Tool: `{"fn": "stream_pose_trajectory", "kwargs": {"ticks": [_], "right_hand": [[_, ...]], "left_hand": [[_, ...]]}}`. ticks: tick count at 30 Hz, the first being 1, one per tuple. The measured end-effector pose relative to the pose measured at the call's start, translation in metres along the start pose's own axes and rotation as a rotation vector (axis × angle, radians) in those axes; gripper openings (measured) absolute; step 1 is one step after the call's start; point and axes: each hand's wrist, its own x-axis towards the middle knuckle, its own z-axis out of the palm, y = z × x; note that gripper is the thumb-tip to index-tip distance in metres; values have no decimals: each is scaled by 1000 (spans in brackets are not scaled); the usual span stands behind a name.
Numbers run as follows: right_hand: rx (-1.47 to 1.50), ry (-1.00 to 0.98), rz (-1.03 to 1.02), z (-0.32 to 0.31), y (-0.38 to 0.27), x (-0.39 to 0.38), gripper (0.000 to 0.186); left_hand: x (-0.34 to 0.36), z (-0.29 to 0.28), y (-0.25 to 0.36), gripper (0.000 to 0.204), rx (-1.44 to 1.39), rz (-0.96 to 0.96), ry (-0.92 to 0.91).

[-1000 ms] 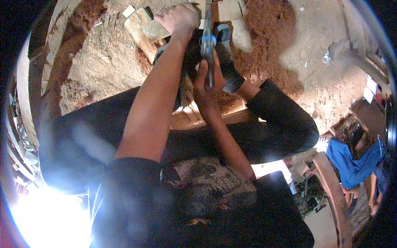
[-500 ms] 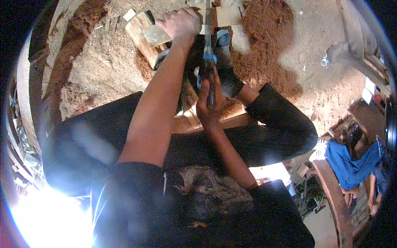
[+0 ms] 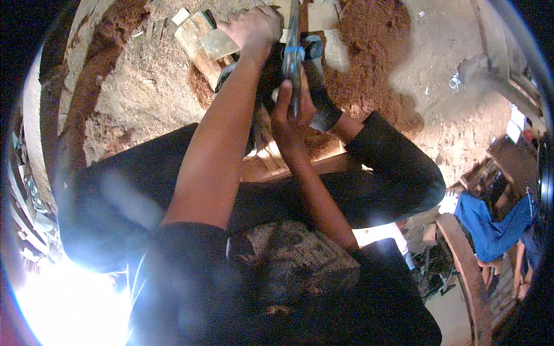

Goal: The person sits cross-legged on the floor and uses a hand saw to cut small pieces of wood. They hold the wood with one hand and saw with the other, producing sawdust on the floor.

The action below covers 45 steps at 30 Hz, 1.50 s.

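My left hand (image 3: 253, 27) bears down at the top of the view, thumb stretched out to the left and fingers bent over pale wood that it mostly covers. Close to its right, my right hand (image 3: 293, 106) is wrapped round the dark handle of a long narrow tool (image 3: 294, 60) with a blue band. The tool points away from me and its thin far part is seen edge-on, so its exact kind is unclear. A pale wooden block (image 3: 322, 16) lies just right of the tool's far part. Left of my left hand rests another wooden piece (image 3: 219, 45).
Reddish-brown sawdust (image 3: 372, 52) is heaped on the dirt floor to the right. My bent legs (image 3: 392, 167) in dark trousers surround the work. Blue cloth (image 3: 490, 225) hangs at the right, beside a curved wooden piece (image 3: 464, 271). Strong glare covers the lower left.
My right hand and the long narrow tool have moved away from me, up the view. My left hand stays nearly where it was.
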Motion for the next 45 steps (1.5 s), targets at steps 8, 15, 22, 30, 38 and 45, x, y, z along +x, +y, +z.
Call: {"fn": "stream_pose_trajectory", "kwargs": {"ticks": [8,15,22,30,38,45], "right_hand": [[68,24,31,0,-14,9,47],[37,79,-30,-7,4,-34,48],[30,42,-30,2,23,-21,47],[98,-24,137,-1,-12,-9,47],[102,-66,63,-7,0,-6,48],[27,-12,-33,-8,25,-36,49]], "left_hand": [[2,0,3,56,-3,16,59],[-1,4,1,58,-37,-6,59],[7,6,3,59,-63,-23,14],[-1,-7,4,62,-27,-4,-6],[0,7,-3,61,-58,3,52],[0,-2,4,61,-37,-33,30]]}}
